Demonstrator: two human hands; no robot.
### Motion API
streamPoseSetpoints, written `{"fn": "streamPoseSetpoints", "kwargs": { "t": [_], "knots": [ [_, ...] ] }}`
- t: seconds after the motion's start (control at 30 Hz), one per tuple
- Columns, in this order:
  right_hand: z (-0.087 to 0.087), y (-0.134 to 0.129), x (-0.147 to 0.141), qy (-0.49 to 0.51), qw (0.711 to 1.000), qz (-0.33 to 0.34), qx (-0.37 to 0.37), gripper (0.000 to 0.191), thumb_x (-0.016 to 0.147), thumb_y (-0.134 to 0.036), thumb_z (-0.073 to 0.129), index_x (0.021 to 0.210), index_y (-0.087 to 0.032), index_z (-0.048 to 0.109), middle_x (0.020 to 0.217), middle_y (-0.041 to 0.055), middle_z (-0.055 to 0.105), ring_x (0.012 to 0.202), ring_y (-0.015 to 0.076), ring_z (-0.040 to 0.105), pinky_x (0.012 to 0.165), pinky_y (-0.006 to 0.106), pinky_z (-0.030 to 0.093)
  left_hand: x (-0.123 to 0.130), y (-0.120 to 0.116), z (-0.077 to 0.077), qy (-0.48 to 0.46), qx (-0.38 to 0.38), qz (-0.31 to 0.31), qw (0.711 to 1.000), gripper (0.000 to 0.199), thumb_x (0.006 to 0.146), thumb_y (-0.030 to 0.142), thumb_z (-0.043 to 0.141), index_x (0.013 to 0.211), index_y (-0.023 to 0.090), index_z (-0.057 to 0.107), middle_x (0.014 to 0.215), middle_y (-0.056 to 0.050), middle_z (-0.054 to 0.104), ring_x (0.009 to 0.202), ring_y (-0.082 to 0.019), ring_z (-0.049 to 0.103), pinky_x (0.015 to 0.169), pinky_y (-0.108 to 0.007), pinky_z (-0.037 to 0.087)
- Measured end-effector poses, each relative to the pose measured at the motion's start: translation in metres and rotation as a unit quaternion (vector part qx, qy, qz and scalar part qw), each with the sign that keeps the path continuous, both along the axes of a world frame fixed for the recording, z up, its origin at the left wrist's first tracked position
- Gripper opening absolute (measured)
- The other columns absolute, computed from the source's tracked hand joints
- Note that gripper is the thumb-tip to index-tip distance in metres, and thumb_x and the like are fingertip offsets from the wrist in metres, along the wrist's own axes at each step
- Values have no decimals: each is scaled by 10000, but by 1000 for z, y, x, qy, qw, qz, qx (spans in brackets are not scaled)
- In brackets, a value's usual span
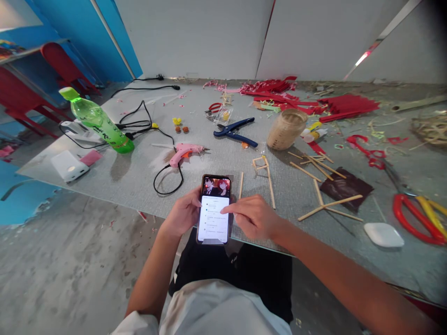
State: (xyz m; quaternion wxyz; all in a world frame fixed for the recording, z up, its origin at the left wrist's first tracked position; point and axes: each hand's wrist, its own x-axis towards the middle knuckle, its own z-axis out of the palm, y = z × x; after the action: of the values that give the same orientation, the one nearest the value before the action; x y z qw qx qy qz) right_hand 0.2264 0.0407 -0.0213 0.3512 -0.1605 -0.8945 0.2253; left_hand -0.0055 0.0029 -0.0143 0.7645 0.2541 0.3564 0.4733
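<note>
Smartphone (213,215) sits screen-up in the person's left hand (183,211), at the near edge of the tabletop (139,170), the fingers and thumb closed around its left side. The right hand (254,216) is loosely open and visibly holds nothing; its index finger points at the screen, though whether it touches the glass cannot be told. Taking the phone as the clock's centre and twelve as straight ahead, a pink glue gun (181,152) lies at eleven o'clock, a green bottle (99,122) stands tilted in view at ten, blue-handled cutters (228,130) lie between twelve and one, a jar (285,132) and a small stick frame (269,184) are towards two, and a white case (383,234) rests at three.
</note>
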Motion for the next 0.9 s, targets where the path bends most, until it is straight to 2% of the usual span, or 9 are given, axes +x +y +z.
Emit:
{"fn": "streamPoseSetpoints", "kwargs": {
  "t": [0.17, 0.4, 0.67, 0.77, 0.83, 0.9],
  "knots": [
    [1, 1, 1, -1, 999, -32, 1, 319, 975, -144, 428, 1038, -157, 741, 662, -1, 680, 532, 102, 551, 548, 240, 375, -1, 0, -2, 11, 1, -1, 1000, 462, 614, 160, 582, 1060, 161, 702, 970, -65, 736, 862, -220, 681, 741, -298, 515],
    [4, 1, 1, 4, 999, -35, 0, 299, 966, -132, 446, 1027, -152, 738, 667, -4, 681, 536, 97, 544, 556, 236, 376, 1, -1, 1, 16, -3, 7, 1000, 443, 609, 151, 587, 1039, 168, 693, 983, -65, 741, 947, -246, 690, 783, -312, 515],
    [5, 4, 4, 59, 997, -58, 5, 318, 957, -128, 418, 1073, -166, 712, 598, -50, 590, 486, 85, 492, 535, 236, 371, 5, -3, 9, 51, -20, 17, 998, 458, 582, 90, 634, 1028, 159, 708, 825, -23, 732, 657, -160, 643, 581, -241, 441],
    [15, 5, 6, 105, 992, -67, 7, 302, 972, -150, 431, 1089, -183, 708, 547, -79, 491, 437, 78, 410, 495, 236, 337, 6, -3, 10, 56, -18, 19, 998, 450, 580, 80, 654, 1020, 160, 706, 829, -22, 738, 675, -160, 656, 599, -235, 455],
    [28, 1, 10, 148, 986, -77, 5, 267, 992, -174, 452, 1069, -208, 705, 512, -95, 418, 407, 77, 336, 465, 242, 302, 6, -3, 10, 52, -14, 19, 998, 458, 571, 78, 664, 1020, 155, 704, 859, -35, 749, 722, -176, 678, 642, -246, 488],
    [44, -8, 17, 175, 980, -90, -2, 233, 1025, -224, 466, 1038, -230, 698, 516, -91, 417, 408, 78, 305, 451, 243, 292, 5, -3, 10, 47, -11, 13, 999, 467, 565, 81, 673, 1026, 150, 703, 884, -48, 757, 758, -189, 692, 676, -260, 514]
  ]
}}
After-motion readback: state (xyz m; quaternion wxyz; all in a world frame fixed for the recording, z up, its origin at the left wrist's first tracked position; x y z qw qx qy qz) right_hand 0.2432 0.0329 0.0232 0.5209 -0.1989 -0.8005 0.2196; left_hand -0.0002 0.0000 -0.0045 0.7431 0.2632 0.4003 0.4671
